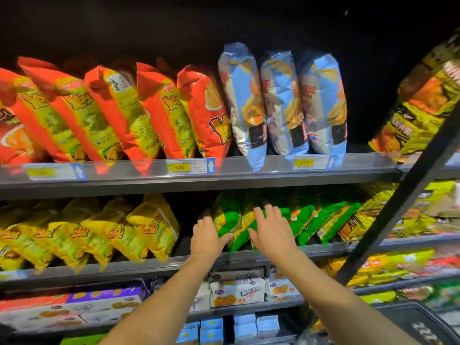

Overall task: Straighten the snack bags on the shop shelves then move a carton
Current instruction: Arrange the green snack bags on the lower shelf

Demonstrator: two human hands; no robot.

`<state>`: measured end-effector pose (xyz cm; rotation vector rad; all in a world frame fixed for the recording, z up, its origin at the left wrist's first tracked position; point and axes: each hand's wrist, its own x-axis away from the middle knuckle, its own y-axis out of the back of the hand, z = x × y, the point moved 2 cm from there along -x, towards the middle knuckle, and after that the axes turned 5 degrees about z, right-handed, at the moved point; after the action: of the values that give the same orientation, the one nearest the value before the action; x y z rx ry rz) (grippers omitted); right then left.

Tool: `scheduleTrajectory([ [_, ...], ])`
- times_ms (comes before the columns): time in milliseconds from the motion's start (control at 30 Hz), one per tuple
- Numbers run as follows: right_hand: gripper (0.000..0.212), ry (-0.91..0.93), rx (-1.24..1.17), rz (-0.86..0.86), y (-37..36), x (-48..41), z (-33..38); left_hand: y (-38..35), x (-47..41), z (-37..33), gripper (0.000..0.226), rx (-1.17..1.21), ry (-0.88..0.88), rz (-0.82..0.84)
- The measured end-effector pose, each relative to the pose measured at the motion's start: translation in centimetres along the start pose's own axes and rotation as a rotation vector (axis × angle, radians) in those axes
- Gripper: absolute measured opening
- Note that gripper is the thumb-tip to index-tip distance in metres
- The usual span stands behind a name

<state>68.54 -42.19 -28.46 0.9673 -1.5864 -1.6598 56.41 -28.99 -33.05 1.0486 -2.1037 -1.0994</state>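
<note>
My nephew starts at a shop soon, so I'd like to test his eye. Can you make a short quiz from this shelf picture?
1. True or false: the left hand and the right hand both touch the green snack bags.
2. Which bags stand on the upper shelf right above the hands? A. pink bags B. blue-and-white bags C. black tins
3. Fill in: the price tag below the red bags reads ___.
Key: 1 true; 2 B; 3 3.00
</note>
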Motion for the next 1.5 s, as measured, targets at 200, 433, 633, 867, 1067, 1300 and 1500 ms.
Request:
scheduleTrajectory([
  [200,0.063,0.0,0.015,-0.02,-0.7,-0.1,-0.5,-0.7,-0.5,0.3,0.042,0.065,-0.011,-0.048],
  [433,0.062,0.017,-0.156,-0.071,0.4,0.3,-0.9,1.9,1.4,0.8,0.03,0.132,-0.139,-0.127],
  [633,0.049,0.01,-0.559,-0.186,1.1,2.1,-1.5,5.0,5.5,-0.3,0.061,0.208,-0.204,-0.061],
  [867,0.059,-0.115,-1.227,0.053,2.0,5.3,-1.9,7.1,10.1,-1.5,0.046,0.596,-0.173,0.238],
  [1067,0.073,-0.156,-1.758,0.35,1.8,8.9,-1.5,7.8,14.4,-4.6,0.038,0.755,-0.132,0.415],
  [1300,0.076,-0.348,-2.038,0.315,0.8,12.8,-2.7,7.9,17.2,-7.6,0.057,0.65,-0.145,0.532],
  [1500,0.072,-0.475,-2.234,0.291,0.6,15.6,-3.6,7.8,17.8,-9.8,0.083,1.006,-0.005,0.495],
])
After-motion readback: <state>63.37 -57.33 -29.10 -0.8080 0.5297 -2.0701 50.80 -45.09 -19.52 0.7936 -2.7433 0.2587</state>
